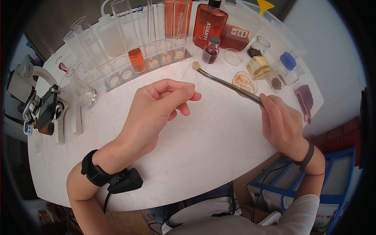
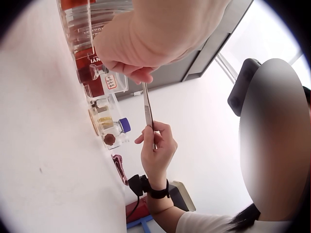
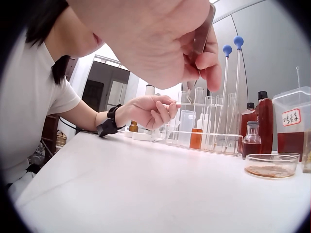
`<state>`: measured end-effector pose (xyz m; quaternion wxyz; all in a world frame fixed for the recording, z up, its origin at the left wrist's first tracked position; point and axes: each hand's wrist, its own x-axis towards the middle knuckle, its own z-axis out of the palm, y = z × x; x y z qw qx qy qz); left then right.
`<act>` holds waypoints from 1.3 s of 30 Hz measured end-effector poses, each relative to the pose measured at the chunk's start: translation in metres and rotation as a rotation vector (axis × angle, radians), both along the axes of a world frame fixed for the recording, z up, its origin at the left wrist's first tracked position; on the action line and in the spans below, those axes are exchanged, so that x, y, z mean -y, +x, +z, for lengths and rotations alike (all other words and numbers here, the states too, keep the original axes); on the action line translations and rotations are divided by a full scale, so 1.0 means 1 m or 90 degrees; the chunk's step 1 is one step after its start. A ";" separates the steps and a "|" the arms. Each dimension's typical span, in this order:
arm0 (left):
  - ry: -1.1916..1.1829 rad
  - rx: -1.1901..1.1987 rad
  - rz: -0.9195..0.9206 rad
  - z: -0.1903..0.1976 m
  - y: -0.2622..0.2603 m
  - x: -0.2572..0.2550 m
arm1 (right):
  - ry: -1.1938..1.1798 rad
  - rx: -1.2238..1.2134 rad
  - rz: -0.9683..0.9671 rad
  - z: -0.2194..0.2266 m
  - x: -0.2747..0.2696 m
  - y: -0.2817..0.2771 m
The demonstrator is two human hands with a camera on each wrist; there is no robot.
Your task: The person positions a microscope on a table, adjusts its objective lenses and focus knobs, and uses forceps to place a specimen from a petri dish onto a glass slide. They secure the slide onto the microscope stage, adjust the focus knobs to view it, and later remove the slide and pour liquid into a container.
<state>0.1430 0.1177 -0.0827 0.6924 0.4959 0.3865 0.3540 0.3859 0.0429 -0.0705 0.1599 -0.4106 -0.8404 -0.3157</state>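
Note:
My left hand (image 1: 158, 103) is raised over the middle of the table, thumb and forefinger pinching a thin clear strip (image 3: 192, 104) that looks like a glass slide. To its right, my right hand (image 1: 280, 123) grips metal tweezers (image 1: 231, 87), pointing up and left. A small pale yellowish piece (image 1: 196, 66) sits at their tips, just beyond the left fingertips in the head view. Between the tweezers and the wooden-looking block (image 1: 259, 68) lies a petri dish holding thin yellowish pieces (image 1: 244, 83). In the left wrist view, the left hand (image 2: 150, 34) hides the tweezers' tips.
A test tube rack (image 1: 156, 71) spans the back, with a tube of orange liquid (image 1: 136, 60). Red-brown bottles (image 1: 209, 25) and a small stoppered bottle (image 1: 210, 51) stand behind. At left are a microscope (image 1: 43, 102) and a flask (image 1: 88, 98); a blue-capped bottle (image 1: 288, 60) is right.

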 end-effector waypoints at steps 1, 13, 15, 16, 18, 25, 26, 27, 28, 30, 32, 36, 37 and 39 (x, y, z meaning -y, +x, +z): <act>0.001 -0.003 -0.001 0.000 0.000 0.000 | 0.000 0.000 0.000 0.001 0.000 0.000; 0.006 -0.034 -0.014 0.000 0.002 0.000 | -0.003 0.016 -0.039 0.003 0.003 0.007; 0.002 -0.038 -0.029 0.002 0.005 0.000 | 0.016 0.032 -0.056 0.004 0.005 0.010; -0.004 -0.042 -0.041 0.003 0.007 0.000 | 0.018 0.030 -0.059 0.003 0.006 0.012; 0.004 -0.048 -0.046 0.005 0.013 -0.001 | 0.028 0.038 -0.059 0.002 0.008 0.017; 0.017 -0.094 -0.083 0.001 0.042 -0.007 | 0.000 0.056 -0.118 0.002 0.024 0.041; 0.017 -0.096 -0.088 0.000 0.047 -0.008 | 0.000 0.065 -0.126 0.001 0.026 0.045; 0.019 -0.108 -0.091 0.000 0.051 -0.009 | 0.000 0.074 -0.134 0.000 0.027 0.049; 0.022 -0.120 -0.094 -0.001 0.056 -0.010 | -0.001 0.073 -0.138 -0.002 0.029 0.053; 0.028 -0.134 -0.104 -0.005 0.065 -0.014 | -0.026 0.067 -0.158 -0.005 0.032 0.061; 0.033 -0.148 -0.112 -0.009 0.074 -0.019 | -0.057 0.054 -0.167 -0.011 0.033 0.071; 0.050 -0.176 -0.126 -0.017 0.088 -0.027 | -0.114 0.056 -0.190 -0.021 0.033 0.083; 0.057 -0.175 -0.127 -0.018 0.089 -0.028 | -0.115 0.054 -0.191 -0.022 0.033 0.084; 0.061 -0.193 -0.122 -0.017 0.092 -0.031 | -0.120 0.072 -0.193 -0.024 0.031 0.086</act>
